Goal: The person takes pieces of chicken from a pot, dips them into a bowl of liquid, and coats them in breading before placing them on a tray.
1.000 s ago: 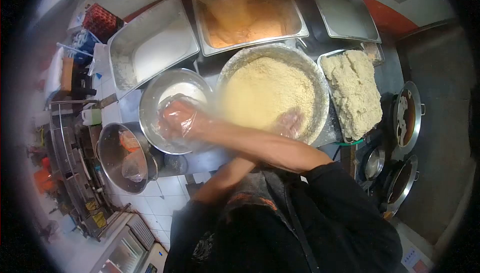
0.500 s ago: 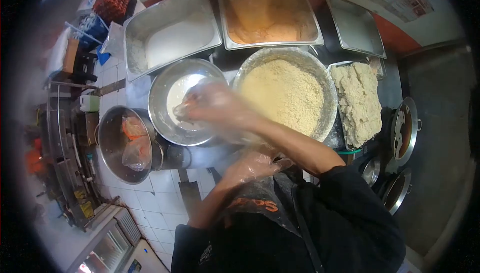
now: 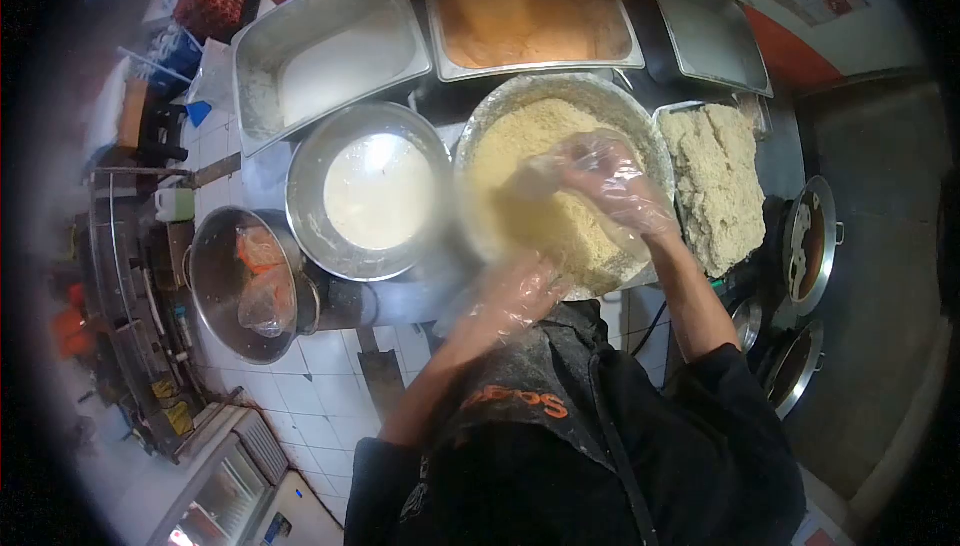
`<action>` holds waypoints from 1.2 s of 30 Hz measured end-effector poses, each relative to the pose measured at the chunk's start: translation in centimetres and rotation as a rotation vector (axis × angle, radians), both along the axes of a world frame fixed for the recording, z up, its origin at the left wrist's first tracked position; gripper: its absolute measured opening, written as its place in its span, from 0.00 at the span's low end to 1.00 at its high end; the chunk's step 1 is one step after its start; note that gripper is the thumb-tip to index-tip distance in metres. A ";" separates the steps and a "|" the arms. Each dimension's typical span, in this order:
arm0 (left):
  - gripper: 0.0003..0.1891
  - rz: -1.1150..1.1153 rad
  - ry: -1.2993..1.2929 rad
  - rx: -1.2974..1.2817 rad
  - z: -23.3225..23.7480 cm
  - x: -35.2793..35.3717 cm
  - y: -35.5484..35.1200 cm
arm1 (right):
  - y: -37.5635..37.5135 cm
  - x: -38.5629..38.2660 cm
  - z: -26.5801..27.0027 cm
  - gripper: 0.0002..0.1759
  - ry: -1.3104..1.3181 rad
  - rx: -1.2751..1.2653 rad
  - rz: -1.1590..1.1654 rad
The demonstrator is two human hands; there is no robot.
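My right hand [image 3: 615,181], in a clear plastic glove, is over the wide metal bowl [image 3: 655,131] of pale yellow crumbs [image 3: 590,246]. Its fingers are bent together around something greyish and blurred that I cannot make out. My left hand [image 3: 520,291], also in a clear glove, is at the near rim of the same bowl, fingers loosely extended and slightly blurred; nothing shows in it. Left of the crumbs stands a metal bowl [image 3: 310,171] with white liquid batter [image 3: 375,196] in it.
Behind stand a pan of white powder [image 3: 345,71], a pan of orange powder [image 3: 530,41] and another metal pan [image 3: 705,41]. A crumb-coated heap [image 3: 715,186] lies on a tray at right. Lower left, a deep pot [image 3: 210,311] holds plastic bags [image 3: 265,301].
My right hand has moved right from the batter bowl to above the crumbs. My left hand has risen to the crumb bowl's near rim. The view has shifted slightly.
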State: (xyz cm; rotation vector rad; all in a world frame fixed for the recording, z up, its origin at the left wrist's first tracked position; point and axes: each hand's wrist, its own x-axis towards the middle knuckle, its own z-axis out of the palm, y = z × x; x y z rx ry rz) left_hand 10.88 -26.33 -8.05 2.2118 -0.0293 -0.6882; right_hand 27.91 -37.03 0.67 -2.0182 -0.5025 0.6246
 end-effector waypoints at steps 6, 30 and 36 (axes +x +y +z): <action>0.35 0.291 -0.541 0.098 1.0 -0.7 -0.2 | -10.3 2.3 -9.2 0.28 -0.440 -0.584 0.113; 0.48 0.345 -0.140 -0.848 -9.2 3.9 -0.6 | -6.9 -1.7 -6.7 0.33 0.691 -0.346 -0.113; 0.46 0.458 -0.367 -0.038 0.7 7.2 -1.7 | -7.9 0.8 -4.8 0.35 0.102 -0.431 0.005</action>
